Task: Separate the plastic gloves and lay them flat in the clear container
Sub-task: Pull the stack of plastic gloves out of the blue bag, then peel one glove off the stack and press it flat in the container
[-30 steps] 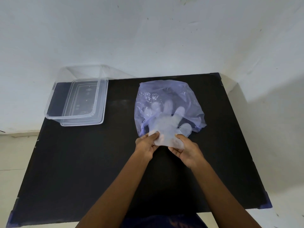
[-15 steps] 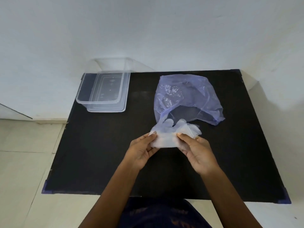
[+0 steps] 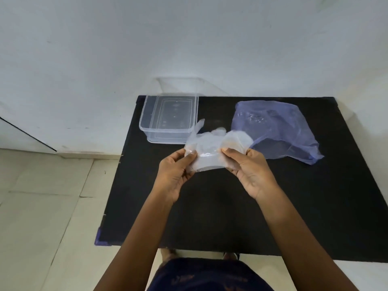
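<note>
I can read no text, label, brand, number or sign anywhere here. The container [image 3: 169, 119], up and to the left of my left hand [image 3: 176, 172], has raised marks moulded into its base, but they are too faint to make out as letters or figures. The bag [image 3: 275, 131], up and to the right of my right hand [image 3: 247, 171], shows only creases and glints. The dark cloth at the bottom edge carries a faint pattern that I cannot read.
</note>
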